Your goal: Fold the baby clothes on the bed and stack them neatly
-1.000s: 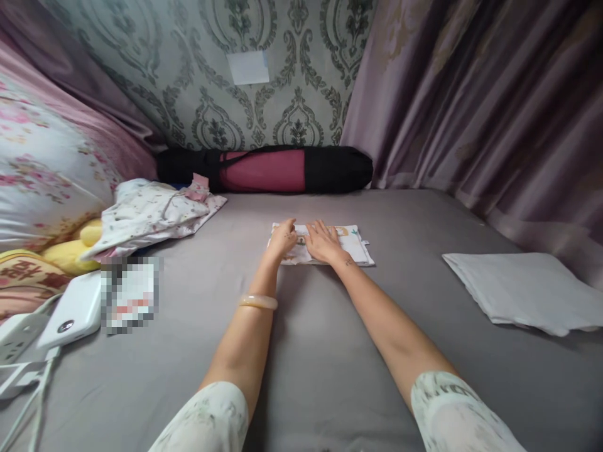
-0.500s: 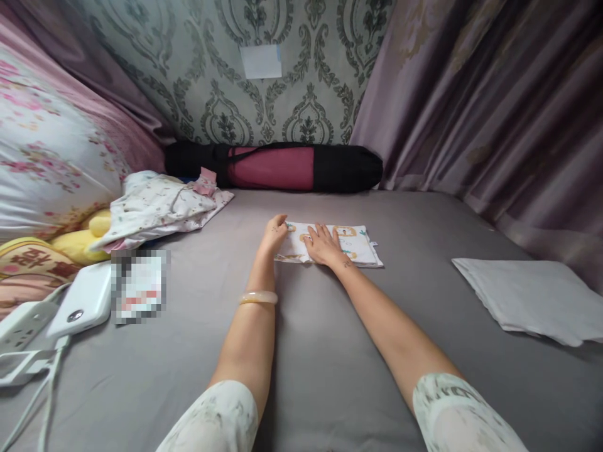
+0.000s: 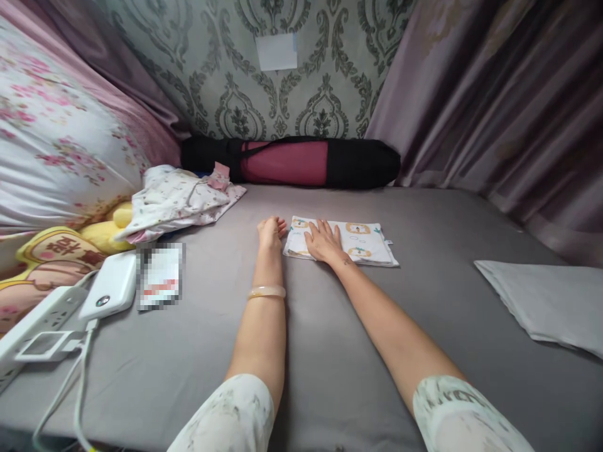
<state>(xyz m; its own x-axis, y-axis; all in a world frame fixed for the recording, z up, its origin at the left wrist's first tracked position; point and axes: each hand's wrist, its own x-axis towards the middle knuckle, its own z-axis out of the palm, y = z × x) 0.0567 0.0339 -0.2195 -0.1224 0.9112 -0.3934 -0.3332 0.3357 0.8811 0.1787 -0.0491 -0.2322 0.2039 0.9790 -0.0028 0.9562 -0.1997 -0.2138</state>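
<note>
A small folded white cloth with printed animal pictures [image 3: 358, 242] lies flat on the grey bed sheet [image 3: 330, 339]. My right hand [image 3: 323, 241] rests palm down on the cloth's left part, fingers stretched out. My left hand [image 3: 270, 231] lies on the sheet just left of the cloth's edge, fingers loosely curled with nothing in them; a pale bangle [image 3: 266, 292] sits on that wrist.
A heap of white printed clothes [image 3: 181, 199] lies at the left. A black and red roll bag [image 3: 289, 161] runs along the wall. A folded grey cloth [image 3: 546, 301] is at the right. A power bank [image 3: 109, 294], power strip [image 3: 35, 323] and pillows sit at the left.
My left hand has slid left off the cloth onto the sheet. My right hand stays flat on the cloth. The view has shifted to the left.
</note>
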